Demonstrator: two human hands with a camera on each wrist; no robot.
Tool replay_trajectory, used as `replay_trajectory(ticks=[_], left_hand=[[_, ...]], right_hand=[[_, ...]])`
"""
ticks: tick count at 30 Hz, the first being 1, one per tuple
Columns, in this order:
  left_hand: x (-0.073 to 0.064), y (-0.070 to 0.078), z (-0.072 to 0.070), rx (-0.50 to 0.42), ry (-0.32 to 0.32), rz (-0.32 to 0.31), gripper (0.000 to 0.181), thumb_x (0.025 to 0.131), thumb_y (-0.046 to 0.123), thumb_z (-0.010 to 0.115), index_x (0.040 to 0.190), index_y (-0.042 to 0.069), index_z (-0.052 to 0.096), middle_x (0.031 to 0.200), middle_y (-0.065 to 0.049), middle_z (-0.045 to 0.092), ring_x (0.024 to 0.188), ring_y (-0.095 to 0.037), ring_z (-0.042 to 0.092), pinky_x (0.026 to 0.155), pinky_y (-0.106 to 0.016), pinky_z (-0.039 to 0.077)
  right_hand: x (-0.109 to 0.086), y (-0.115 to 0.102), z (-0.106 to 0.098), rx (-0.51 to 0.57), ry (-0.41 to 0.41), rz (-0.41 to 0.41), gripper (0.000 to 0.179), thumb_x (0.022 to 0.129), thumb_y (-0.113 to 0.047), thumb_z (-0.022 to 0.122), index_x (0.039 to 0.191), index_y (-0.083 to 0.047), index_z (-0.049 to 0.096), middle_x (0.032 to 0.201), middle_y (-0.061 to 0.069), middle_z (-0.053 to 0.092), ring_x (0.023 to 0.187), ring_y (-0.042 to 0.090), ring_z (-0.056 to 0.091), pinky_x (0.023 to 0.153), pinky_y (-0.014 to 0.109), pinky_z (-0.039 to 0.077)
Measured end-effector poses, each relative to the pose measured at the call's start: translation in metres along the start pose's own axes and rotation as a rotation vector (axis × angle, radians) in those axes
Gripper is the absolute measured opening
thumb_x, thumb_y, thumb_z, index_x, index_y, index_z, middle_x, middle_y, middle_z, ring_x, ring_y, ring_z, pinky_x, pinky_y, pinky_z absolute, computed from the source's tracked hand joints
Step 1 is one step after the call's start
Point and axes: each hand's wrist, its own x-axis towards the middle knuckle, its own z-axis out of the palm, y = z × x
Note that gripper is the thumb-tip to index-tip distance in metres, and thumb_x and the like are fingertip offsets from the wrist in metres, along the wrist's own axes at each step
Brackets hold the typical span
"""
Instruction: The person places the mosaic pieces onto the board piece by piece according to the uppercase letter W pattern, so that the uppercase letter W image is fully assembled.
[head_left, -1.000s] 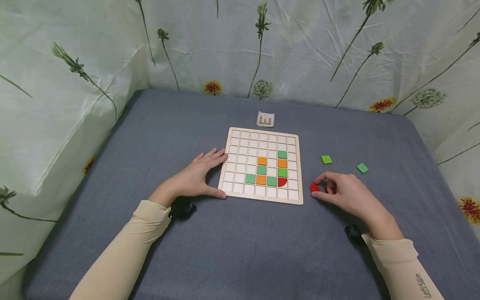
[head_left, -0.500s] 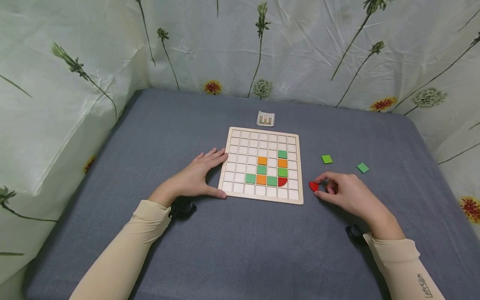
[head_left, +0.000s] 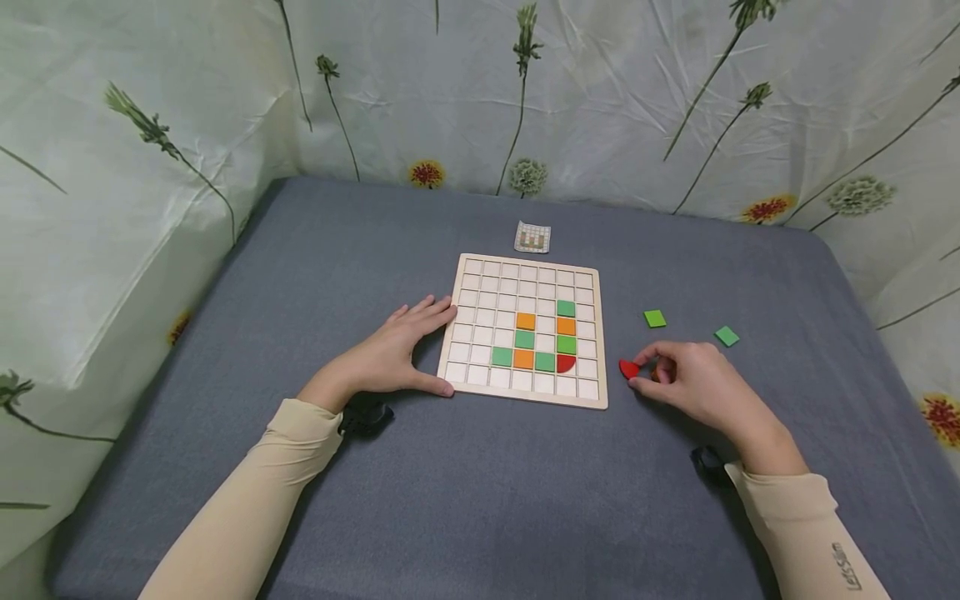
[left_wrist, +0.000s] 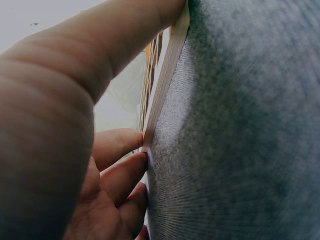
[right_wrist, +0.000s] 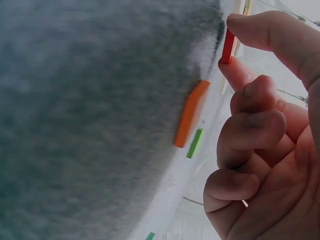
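A wooden grid board (head_left: 480, 379) lies on the table, with orange, green and red tiles in some of its squares. My left hand (head_left: 390, 354) rests at its left side, thumb and fingers spread and fairly straight, fingertips against the edge. Right of the board, my right hand (head_left: 693, 379) pinches a red rounded tile (head_left: 628, 369) between thumb and index finger. That red tile (right_wrist: 228, 46) appears edge-on in the right wrist view, the other fingers curled toward the palm. An orange tile (right_wrist: 191, 115) lies on the cloth beside that hand, mostly hidden by it in the head view.
Two loose green tiles, a lighter green tile (head_left: 655, 318) and a darker green tile (head_left: 726, 336), lie beyond the right hand. A small pattern card (head_left: 532, 237) is behind the board. Grey cloth (head_left: 525, 500) covers the table, and a flowered curtain (head_left: 622, 92) hangs behind.
The red tile has turned a little between the right thumb and index finger, and its outline now looks more pointed. The left hand and the board have stayed put.
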Motion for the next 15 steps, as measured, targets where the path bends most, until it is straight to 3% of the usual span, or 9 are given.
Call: replay_trajectory(ticks=[8,15], left_hand=[[0.001,-0.001,0.001,0.007,0.001,0.0,0.121,0.078,0.05,0.095,0.171,0.012,0.029,0.181,-0.007,0.02,0.171,-0.031,0.008,0.137,-0.06,0.004],[0.001,-0.001,0.001,0.004,0.0,0.0,0.121,0.078,0.05,0.095,0.171,0.012,0.029,0.181,-0.007,0.02,0.17,-0.031,0.008,0.137,-0.06,0.004]], right_hand=[[0.008,-0.008,-0.006,-0.015,0.028,-0.044,0.018,0.091,-0.022,0.084,0.103,-0.009,0.077,0.065,-0.005,0.051,0.056,0.008,0.042,0.054,0.025,0.033],[0.019,-0.026,-0.009,-0.015,-0.007,-0.046,0.022,0.092,-0.024,0.084,0.106,-0.009,0.077,0.067,-0.004,0.05,0.057,0.01,0.042,0.053,0.025,0.031]])
